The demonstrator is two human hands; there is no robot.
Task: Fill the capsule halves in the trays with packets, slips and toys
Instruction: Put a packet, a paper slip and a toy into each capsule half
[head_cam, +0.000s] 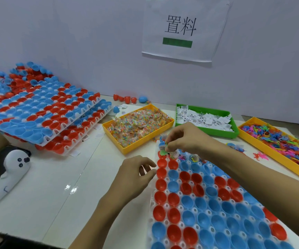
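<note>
- right hand (184, 139) over far end of the white plastic tray (165, 220), fingertips pinching a small green toy (163, 152) + what looks like a clear packet
- left hand (136, 174) at tray's left edge, fingers loosely curled, holding nothing afaict
- tray pockets hold glossy red & blue capsule halves (190, 203), round cups, mostly empty
- yellow bin of crinkly packets (138, 124), green bin of paper slips (206, 119), yellow bin w/ rubbery toys (280, 142) behind

Bare table (58, 186) left of tray (165, 207)
</note>
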